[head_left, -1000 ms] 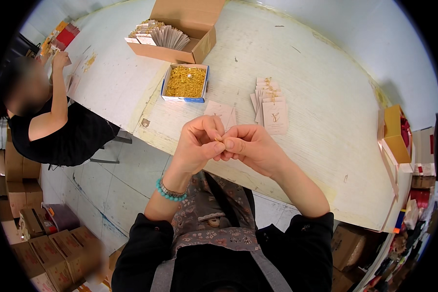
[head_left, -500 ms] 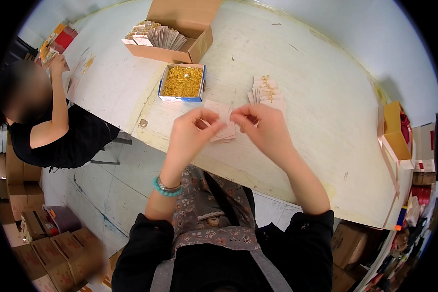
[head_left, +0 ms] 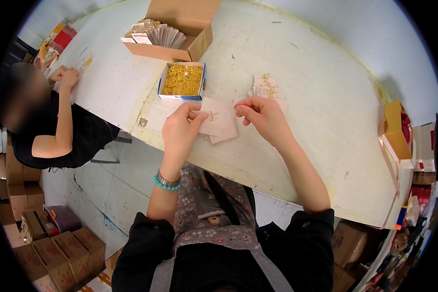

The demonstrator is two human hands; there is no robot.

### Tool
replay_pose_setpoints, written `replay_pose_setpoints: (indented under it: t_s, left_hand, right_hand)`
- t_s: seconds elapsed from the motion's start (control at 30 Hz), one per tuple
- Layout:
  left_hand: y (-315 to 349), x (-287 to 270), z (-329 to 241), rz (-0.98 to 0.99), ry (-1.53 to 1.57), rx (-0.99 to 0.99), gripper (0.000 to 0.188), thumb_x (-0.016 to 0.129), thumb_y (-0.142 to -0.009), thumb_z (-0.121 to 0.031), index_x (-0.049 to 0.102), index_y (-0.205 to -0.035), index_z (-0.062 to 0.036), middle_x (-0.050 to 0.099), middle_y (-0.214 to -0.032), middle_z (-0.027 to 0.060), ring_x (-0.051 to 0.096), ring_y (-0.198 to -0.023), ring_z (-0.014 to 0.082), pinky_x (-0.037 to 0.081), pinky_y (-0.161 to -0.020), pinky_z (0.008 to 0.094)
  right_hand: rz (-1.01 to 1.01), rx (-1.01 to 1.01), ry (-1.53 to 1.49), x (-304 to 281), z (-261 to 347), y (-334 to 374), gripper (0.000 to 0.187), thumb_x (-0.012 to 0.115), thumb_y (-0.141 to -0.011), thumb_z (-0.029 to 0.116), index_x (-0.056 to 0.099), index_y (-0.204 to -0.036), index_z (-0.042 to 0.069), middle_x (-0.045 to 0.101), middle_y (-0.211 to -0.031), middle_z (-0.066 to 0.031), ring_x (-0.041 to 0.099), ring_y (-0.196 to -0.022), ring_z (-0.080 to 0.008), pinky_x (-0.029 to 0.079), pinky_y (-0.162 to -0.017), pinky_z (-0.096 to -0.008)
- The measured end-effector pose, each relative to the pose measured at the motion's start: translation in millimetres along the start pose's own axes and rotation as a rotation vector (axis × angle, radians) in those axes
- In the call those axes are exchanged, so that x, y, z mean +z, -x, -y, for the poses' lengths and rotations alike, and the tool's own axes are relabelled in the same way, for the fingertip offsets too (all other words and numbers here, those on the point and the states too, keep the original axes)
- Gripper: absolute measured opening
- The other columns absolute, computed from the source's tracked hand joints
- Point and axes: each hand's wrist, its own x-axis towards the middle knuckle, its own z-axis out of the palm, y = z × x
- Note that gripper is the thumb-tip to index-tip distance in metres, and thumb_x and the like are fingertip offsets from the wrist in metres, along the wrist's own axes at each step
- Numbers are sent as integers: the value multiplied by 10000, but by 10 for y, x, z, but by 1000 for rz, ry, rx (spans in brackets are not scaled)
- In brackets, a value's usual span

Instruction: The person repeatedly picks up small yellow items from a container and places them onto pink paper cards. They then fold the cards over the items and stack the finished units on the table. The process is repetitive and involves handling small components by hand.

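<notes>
My left hand (head_left: 179, 130) is closed, thumb and fingers pinching the left side of a pale pink card (head_left: 221, 117) with a small mark on it. More pale cards (head_left: 223, 138) show under its lower edge on the table. To the right, my right hand (head_left: 263, 117) is closed in a pinch beside the card, not touching it; whatever its fingertips hold is too small to make out. Beyond my left hand stands a small blue-and-white box (head_left: 202, 91) of gold-coloured pins or clips (head_left: 181, 80). Past my right hand lies an overlapping row of pale cards with gold pieces (head_left: 266, 87).
An open brown carton (head_left: 199, 46) packed with upright cards (head_left: 164, 36) is at the far side of the table (head_left: 316, 131). Another person (head_left: 53, 121) works at the left. A yellow-brown box (head_left: 396, 129) stands near the right edge. Cartons (head_left: 65, 255) sit on the floor.
My hands have moved apart, leaving the card between them in plainer view. The left moved slightly left. The other person's hands have come lower and together over the table.
</notes>
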Motion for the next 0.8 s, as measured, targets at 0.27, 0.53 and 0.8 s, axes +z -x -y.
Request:
replay_pose_setpoints:
  t_s: [0.27, 0.53, 0.8]
  left_hand:
    - [240, -95, -316, -61, 4, 127, 210, 744, -757, -141, 689, -940, -54, 659, -719, 67, 542, -528, 165, 438, -493, 269]
    - [326, -84, -422, -124, 3, 407, 171, 755, -740, -86, 668, -877, -31, 664, -771, 75, 528, -521, 163, 428, -481, 272]
    - [332, -33, -399, -82, 88, 277, 166, 753, -751, -95, 666, -877, -30, 663, -766, 68, 489, -491, 133, 414, -469, 256]
  right_hand:
    - [-75, -76, -111, 19, 76, 42, 140, 670, -849, 78, 595, -933, -5, 662, -797, -30, 577, -685, -66, 459, -619, -205]
    - [-77, -83, -92, -48, 178, 115, 130, 685, -840, 65, 576, -880, 7, 664, -780, -37, 598, -716, -58, 457, -634, -189]
    - [-51, -19, -84, -85, 267, 136, 114, 683, -839, 72, 583, -860, 21, 668, -756, -37, 587, -683, -49, 433, -590, -181]
